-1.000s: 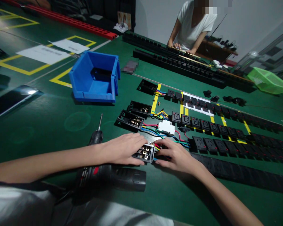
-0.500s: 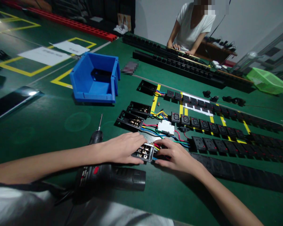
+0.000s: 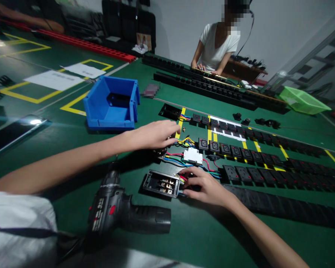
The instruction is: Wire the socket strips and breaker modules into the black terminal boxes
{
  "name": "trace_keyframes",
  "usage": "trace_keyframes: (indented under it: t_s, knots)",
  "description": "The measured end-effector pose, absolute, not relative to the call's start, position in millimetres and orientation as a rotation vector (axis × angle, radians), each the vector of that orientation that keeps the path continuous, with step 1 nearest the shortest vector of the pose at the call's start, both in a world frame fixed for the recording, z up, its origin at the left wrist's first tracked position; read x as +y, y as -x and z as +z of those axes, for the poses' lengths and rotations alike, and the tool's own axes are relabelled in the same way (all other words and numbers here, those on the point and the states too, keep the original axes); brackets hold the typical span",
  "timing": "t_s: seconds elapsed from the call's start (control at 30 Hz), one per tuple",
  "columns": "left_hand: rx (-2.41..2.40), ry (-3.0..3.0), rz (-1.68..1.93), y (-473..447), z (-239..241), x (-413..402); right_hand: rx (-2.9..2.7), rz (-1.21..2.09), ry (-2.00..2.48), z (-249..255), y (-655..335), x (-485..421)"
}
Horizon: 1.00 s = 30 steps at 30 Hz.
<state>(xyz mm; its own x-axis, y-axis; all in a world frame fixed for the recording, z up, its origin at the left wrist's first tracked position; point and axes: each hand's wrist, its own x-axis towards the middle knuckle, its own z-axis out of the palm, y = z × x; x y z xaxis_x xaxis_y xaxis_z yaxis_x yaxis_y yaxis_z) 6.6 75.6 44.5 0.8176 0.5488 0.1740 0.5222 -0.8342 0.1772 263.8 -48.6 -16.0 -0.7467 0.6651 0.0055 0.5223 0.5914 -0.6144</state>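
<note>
My left hand [image 3: 153,134] reaches forward over the middle black terminal boxes, its fingers curled near a small brass part [image 3: 183,129] on the yellow line; what it holds, if anything, is hidden. The near black terminal box [image 3: 161,184] lies open on the green table [image 3: 72,149]. My right hand [image 3: 202,186] pinches the coloured wires [image 3: 181,178] at that box's right end. A white breaker [image 3: 193,156] sits among the wires just beyond. A black cordless screwdriver [image 3: 122,214] lies close to my body.
A blue bin [image 3: 111,104] stands at the left, a phone [image 3: 11,131] further left, a green basket [image 3: 303,101] far right. Rows of black sockets [image 3: 253,154] run to the right. A person in a white shirt [image 3: 216,46] works on long black strips [image 3: 212,87] across the table.
My left hand left the near terminal box and moved forward over the boxes behind it. The right hand stays at the wires. The view tilted up slightly.
</note>
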Motion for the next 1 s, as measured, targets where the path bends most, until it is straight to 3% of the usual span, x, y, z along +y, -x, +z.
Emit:
trace_keyframes:
  t_s: [0.33, 0.77, 1.0]
  knots:
    - [1.140, -2.867, 0.036, -49, -13, 201, -2.594, 0.857, 1.006, -14, -264, -51]
    - [1.146, -2.834, 0.035, -66, -29, 211, -2.605, 0.852, 0.977, -16, -265, -50]
    - [1.052, -2.841, 0.144, -45, -8, 191, -2.534, 0.890, 0.946, -15, -265, -50]
